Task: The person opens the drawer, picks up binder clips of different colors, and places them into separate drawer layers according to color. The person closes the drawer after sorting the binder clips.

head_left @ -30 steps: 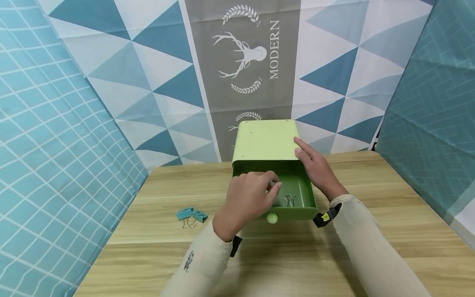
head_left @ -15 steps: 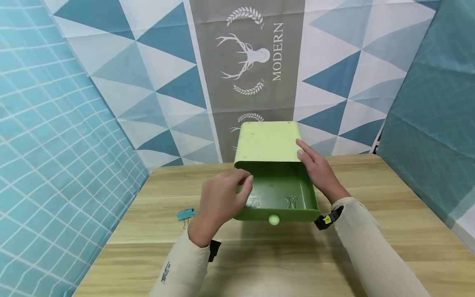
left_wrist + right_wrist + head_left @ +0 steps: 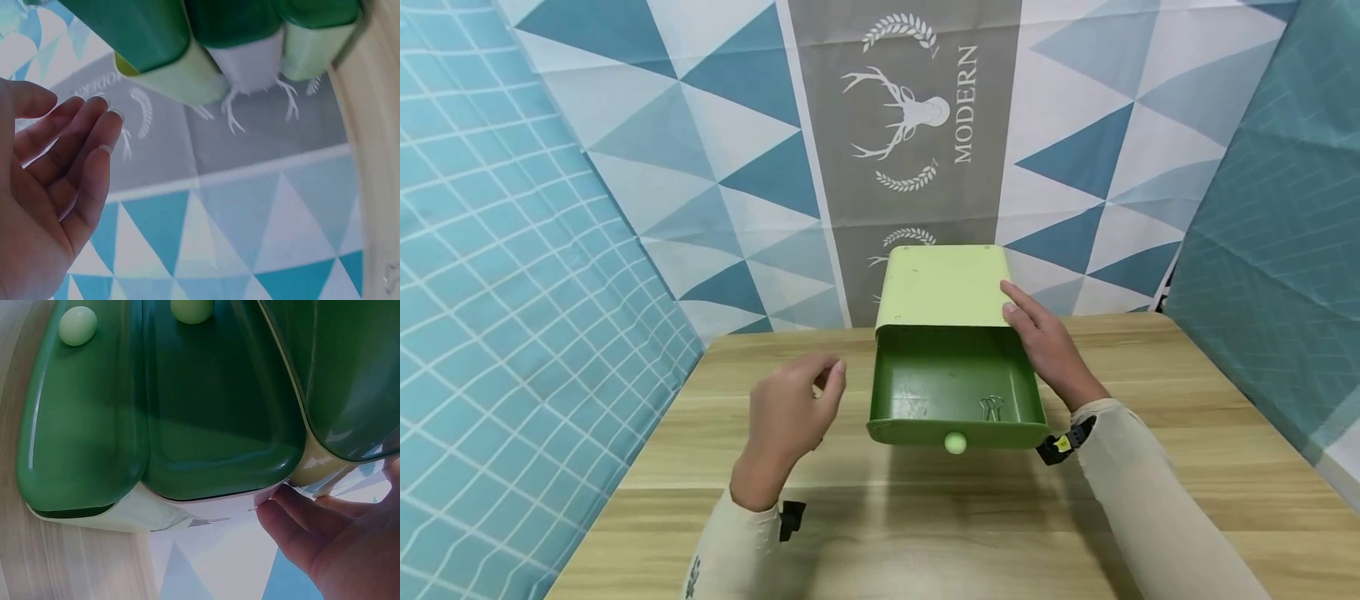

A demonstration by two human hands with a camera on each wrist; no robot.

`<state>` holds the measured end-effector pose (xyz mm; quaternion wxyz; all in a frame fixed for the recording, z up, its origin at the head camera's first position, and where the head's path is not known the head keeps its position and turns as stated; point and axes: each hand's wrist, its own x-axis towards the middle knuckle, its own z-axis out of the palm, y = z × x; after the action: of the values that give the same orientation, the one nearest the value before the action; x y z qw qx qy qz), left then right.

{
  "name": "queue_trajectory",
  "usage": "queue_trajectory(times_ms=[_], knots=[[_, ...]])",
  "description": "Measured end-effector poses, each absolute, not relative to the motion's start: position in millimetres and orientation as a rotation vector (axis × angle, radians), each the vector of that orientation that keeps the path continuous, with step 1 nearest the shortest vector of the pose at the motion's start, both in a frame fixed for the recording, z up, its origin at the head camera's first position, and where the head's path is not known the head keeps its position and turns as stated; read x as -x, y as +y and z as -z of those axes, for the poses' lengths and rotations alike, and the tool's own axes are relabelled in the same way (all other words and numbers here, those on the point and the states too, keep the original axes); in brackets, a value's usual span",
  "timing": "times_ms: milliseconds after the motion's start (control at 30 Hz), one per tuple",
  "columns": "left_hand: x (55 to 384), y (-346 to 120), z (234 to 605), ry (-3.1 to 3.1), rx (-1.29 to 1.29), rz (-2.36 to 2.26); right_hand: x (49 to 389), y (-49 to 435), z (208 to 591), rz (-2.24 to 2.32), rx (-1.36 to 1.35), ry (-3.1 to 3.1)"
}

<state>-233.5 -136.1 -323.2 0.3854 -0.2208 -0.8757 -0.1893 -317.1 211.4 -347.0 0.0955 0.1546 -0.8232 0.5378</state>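
Note:
A small light-green drawer cabinet (image 3: pixel 947 287) stands on the table, its top drawer (image 3: pixel 955 433) pulled out. Inside that drawer, toward the front right, wire handles of binder clips (image 3: pixel 991 408) show. My right hand (image 3: pixel 1054 350) rests on the cabinet's right upper edge; in the right wrist view its fingers (image 3: pixel 287 531) touch the side wall. Left of the drawer hovers my left hand (image 3: pixel 793 408), loosely curled. The left wrist view shows this hand (image 3: pixel 56 181) with nothing between thumb and fingers. The teal clips seen earlier on the table are hidden behind it.
Lower drawers (image 3: pixel 81 425) with round knobs sit closed beneath the top one. The wooden table (image 3: pixel 925 533) extends around the cabinet. Patterned cloth (image 3: pixel 760 167) hangs close behind it, with blue cloth walls at left and right.
My left hand has moved left out of the space over the open drawer, to above the table where the teal binder clips lay. The right hand stays on the cabinet.

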Motion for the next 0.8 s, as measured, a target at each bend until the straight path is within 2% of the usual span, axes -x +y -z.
queue_trajectory(times_ms=[800], knots=[[229,-198,363,-2.571,0.301,0.428,318,212,350,-1.604,-0.445,-2.425]])
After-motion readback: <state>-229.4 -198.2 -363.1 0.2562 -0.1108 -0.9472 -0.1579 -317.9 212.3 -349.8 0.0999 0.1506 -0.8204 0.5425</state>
